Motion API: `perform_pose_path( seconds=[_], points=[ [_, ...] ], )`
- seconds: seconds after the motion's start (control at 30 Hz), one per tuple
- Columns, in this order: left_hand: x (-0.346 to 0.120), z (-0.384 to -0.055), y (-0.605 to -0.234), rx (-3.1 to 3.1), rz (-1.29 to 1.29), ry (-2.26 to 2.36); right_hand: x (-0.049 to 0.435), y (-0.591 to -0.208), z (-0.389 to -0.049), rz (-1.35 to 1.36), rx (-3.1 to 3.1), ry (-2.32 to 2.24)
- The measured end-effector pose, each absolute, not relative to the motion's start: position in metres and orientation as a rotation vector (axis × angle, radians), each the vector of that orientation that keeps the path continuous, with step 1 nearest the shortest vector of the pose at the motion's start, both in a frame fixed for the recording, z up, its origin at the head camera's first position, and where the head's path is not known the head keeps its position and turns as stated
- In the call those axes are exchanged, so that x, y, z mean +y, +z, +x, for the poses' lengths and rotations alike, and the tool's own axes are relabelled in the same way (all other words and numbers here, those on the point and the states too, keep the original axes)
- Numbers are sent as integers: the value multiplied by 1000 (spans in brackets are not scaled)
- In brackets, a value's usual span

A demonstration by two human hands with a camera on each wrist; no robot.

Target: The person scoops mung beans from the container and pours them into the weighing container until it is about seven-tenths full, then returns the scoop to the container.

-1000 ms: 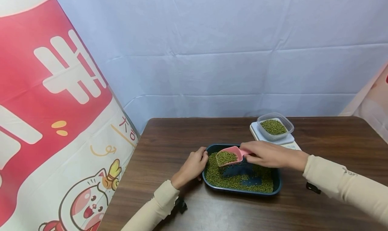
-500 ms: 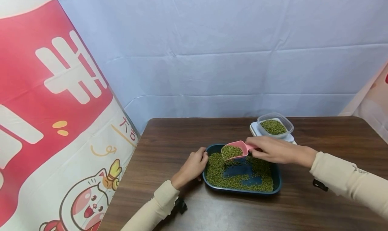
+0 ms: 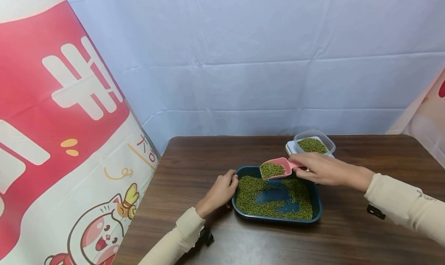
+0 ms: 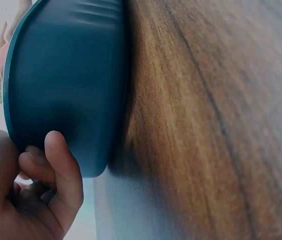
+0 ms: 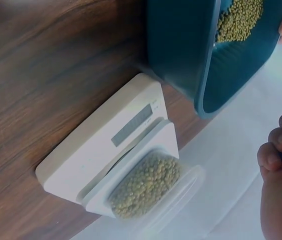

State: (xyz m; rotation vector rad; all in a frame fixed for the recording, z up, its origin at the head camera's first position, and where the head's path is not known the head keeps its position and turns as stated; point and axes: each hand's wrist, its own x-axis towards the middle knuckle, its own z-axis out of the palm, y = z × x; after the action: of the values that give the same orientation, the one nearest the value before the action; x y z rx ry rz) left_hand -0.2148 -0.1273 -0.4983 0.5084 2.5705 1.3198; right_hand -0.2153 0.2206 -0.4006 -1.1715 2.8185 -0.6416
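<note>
My right hand grips the handle of a pink scoop loaded with green mung beans. The scoop is raised over the back part of a dark blue-green tray. More mung beans cover much of the tray's floor, with bare patches in the middle. At the tray's left end, my left hand holds the rim; the left wrist view shows its fingers curled against the outer wall. In the right wrist view only part of the scoop appears, at the right edge beside the curled fingers.
Behind the tray to the right stands a white kitchen scale. On it sits a clear plastic container with mung beans inside. Everything stands on a brown wooden table, with a pale cloth backdrop behind.
My right hand has lifted the loaded scoop and carried it right and back, from low in the tray to above its back rim. The left hand has stayed at the rim.
</note>
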Motion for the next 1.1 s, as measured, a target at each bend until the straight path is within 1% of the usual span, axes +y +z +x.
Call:
perform_pose_path(
  seconds=[0.8,1.1],
  points=[
    [-129,-215,-500,2543,505,1312,267,-393,-220,-1054,2940,-684],
    [-128,-216,-498,2539,504,1313,281,-390,-226,-1048,3006,-676]
  ],
)
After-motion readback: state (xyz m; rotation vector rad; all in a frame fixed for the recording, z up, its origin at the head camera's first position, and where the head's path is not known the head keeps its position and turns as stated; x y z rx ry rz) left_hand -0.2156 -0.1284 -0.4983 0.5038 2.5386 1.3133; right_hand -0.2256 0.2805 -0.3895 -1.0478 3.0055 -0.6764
